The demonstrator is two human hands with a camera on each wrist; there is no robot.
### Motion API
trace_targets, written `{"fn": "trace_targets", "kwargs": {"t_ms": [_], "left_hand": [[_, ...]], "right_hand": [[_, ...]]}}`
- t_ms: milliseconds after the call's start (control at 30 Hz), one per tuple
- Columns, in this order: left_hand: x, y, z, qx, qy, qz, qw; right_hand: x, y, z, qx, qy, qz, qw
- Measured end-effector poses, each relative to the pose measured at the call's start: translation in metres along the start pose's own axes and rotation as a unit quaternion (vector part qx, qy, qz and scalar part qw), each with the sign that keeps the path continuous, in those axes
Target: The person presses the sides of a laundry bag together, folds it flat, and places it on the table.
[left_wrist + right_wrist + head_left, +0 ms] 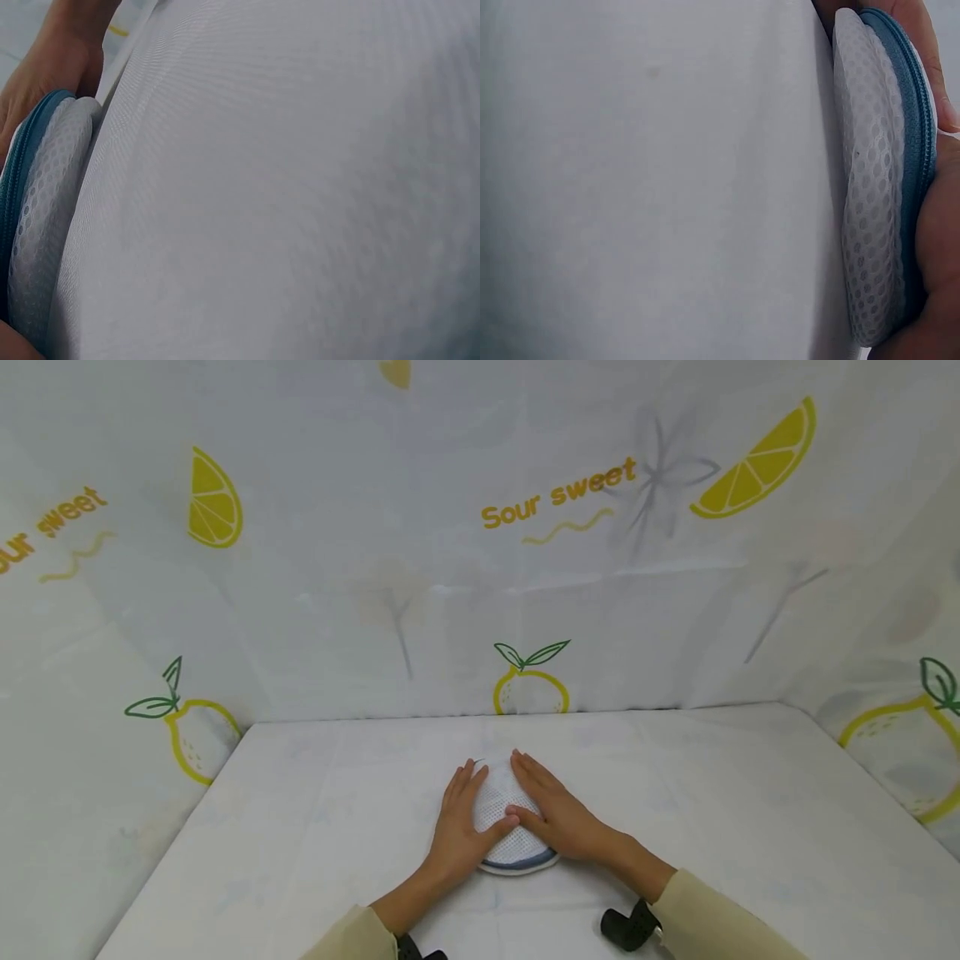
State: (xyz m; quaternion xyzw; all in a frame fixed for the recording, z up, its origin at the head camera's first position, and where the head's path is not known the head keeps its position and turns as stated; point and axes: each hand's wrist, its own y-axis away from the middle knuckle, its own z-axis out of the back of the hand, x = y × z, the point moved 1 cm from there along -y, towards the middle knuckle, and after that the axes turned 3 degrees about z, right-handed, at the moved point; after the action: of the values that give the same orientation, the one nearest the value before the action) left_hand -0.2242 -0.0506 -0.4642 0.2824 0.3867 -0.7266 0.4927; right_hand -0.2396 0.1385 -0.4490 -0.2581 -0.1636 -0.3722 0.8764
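Note:
A flattened round white mesh laundry bag (497,799) lies on the white-covered table, with a blue band along its near edge. In the right wrist view, that band shows as a blue zipper (915,112) running round the side of the honeycomb mesh. My left hand (459,833) rests on the bag's left side, fingers extended forward. On the opposite side, my right hand (567,821) lies over it with its fingers straight too. Both thumbs meet or nearly meet over the middle of the bag. Whatever the bag may contain is hidden.
The white cloth-covered table (337,827) stretches out on both sides of the hands. Behind it hangs a white curtain (315,635) printed with lemons and lettering, and similar cloth encloses the left and right sides. A black wrist device (628,927) sits by the right sleeve.

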Motion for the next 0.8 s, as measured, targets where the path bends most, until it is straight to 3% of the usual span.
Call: {"fn": "trace_targets", "kwargs": {"t_ms": [233,433,633,800], "left_hand": [[-0.0002,0.0009,0.0017,0.018,0.012,-0.001,0.9998],[-0.0029,0.0004,0.0029,0.018,-0.003,-0.025,0.9995],[0.0020,-0.0024,0.0044,0.050,0.014,-0.038,0.9979],[0.0055,0.0007,0.0061,0.060,0.057,-0.008,0.9965]], "right_hand": [[0.0039,0.0023,-0.0021,0.012,0.071,0.041,0.9966],[0.0057,0.0023,-0.0019,0.019,0.082,0.027,0.9961],[0.0049,0.0048,0.0027,0.017,0.042,0.014,0.9989],[0.0036,0.0064,0.0036,0.017,0.019,0.000,0.9997]]}}
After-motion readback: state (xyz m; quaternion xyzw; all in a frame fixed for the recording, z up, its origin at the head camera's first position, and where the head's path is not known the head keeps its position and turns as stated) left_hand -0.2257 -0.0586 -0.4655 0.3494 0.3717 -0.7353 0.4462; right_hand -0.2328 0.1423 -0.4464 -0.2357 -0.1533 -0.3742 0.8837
